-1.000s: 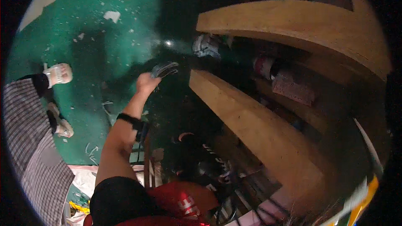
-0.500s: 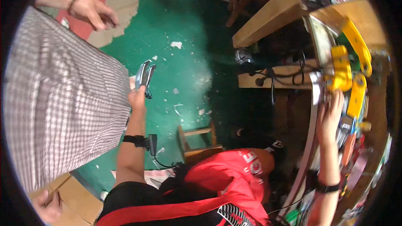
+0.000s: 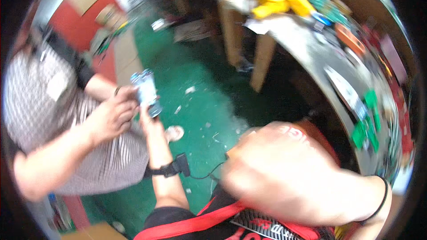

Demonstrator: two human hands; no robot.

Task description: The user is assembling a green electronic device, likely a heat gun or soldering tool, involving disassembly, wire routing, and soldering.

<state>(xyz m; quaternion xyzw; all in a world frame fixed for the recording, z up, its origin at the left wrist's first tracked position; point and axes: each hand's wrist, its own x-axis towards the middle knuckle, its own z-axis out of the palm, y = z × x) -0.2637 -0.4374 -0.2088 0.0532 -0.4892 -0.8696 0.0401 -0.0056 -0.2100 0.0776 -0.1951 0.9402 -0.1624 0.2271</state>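
Note:
My left hand (image 3: pixel 148 119) is closed on a shiny silvery-blue piece (image 3: pixel 147 92), long and narrow with rounded ends; blur hides its exact kind. Directly beside it, another person's hand (image 3: pixel 116 113) reaches in, its fingers very near or touching the piece. My right hand (image 3: pixel 271 164) looms large and smeared in front of my chest, its fingers impossible to make out. A black cord band (image 3: pixel 381 199) circles that arm, and a black strap with a small box (image 3: pixel 177 166) sits on my left forearm.
A person in a checked shirt (image 3: pixel 35 84) stands close at my left. On the right, a curved workbench (image 3: pixel 302 46) bears a yellow tool (image 3: pixel 275 2), green pieces (image 3: pixel 367 129) and clutter. Wooden legs (image 3: pixel 263 62) stand beneath it. White scraps lie on the green floor (image 3: pixel 171 66).
My right hand has left the yellow tool on the bench and come in front of my body. The other person's hand has reached the silvery piece. The view has swung round.

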